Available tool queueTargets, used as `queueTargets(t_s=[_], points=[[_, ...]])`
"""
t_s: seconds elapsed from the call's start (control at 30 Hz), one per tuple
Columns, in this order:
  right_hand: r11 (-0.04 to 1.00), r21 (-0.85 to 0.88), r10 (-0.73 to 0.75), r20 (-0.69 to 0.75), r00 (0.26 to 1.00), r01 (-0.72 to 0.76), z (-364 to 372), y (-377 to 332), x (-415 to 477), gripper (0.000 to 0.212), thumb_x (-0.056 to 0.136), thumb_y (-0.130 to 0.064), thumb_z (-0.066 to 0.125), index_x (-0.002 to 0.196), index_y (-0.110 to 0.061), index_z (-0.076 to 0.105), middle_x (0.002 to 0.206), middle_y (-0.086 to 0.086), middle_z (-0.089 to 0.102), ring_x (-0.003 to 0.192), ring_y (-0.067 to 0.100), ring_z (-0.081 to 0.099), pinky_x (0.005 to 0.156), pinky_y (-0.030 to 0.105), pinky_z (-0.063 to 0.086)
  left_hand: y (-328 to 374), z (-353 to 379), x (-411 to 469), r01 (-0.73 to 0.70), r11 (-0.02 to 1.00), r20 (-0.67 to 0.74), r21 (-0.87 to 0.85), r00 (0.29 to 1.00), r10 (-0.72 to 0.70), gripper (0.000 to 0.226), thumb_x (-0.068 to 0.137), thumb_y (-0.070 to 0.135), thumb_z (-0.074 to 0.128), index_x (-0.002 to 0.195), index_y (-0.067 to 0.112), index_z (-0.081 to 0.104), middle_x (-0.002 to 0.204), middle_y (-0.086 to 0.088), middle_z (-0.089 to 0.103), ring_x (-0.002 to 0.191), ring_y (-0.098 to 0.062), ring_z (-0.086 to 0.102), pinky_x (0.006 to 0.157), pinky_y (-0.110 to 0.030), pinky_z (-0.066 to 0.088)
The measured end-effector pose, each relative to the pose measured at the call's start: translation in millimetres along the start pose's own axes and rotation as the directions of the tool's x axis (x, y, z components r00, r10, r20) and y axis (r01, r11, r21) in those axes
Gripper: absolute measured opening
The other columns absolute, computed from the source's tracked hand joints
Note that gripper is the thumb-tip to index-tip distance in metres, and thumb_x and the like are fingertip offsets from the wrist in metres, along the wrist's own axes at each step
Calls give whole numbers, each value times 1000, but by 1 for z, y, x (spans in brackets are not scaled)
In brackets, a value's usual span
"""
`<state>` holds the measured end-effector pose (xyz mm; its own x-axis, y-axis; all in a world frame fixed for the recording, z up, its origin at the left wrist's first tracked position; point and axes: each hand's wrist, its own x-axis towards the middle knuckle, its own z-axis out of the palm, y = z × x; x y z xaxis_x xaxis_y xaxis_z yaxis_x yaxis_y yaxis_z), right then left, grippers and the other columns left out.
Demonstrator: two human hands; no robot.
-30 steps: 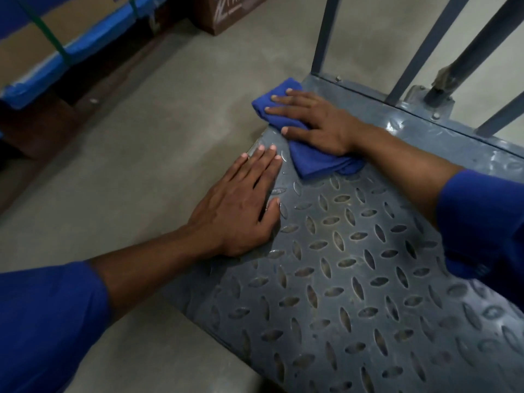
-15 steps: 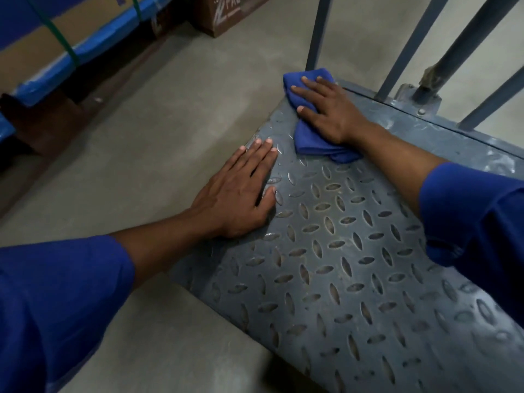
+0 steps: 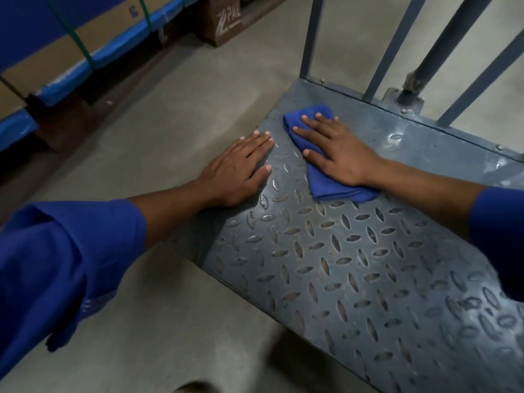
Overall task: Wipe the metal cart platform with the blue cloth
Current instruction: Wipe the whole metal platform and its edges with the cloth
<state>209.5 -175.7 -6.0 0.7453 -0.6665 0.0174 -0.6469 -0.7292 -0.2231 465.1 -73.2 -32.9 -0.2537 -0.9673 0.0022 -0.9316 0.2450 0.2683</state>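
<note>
Blue cloth is lying under our flat, open right hand mid-wipe on the platform; left hand, also open, is bracing; we are judging unwiped near plate next.

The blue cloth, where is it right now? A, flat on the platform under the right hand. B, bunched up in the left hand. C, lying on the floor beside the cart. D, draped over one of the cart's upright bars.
A: the blue cloth lies flat on the metal cart platform, pressed under the right hand, while the left hand rests bare on the plate.

Grey concrete floor, strapped cardboard boxes
</note>
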Motion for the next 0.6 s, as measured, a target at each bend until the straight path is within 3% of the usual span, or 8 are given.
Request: queueTargets(t_s=[0.17,0.43,0.6], points=[[987,-42,-156,-11,988,156,9,-19,-29,67,108,-57,32,165,-25,40,176,2,28,165,29,20,135,53,13,-27,-16,18,-35,999,73,-36,997,38,65,108,45,23,169,22,22,177,2,16,165,-23,9,134,-42,10],[982,-15,-190,-32,981,189,10,-17,-29,66,108,-58,33,164,-24,42,176,1,28,166,26,18,134,56,19,-41,-40,82,-37,999,126,4,991,36,53,115,33,30,168,29,26,176,7,19,165,-27,9,133,-44,14],[974,15,-225,-32,974,225,13,-7,-23,63,109,-57,37,165,-28,40,177,-2,27,167,22,15,134,55,21,-57,-41,106,-93,993,140,-76,985,103,55,108,42,34,163,38,36,172,15,27,164,-25,15,134,-43,15]])
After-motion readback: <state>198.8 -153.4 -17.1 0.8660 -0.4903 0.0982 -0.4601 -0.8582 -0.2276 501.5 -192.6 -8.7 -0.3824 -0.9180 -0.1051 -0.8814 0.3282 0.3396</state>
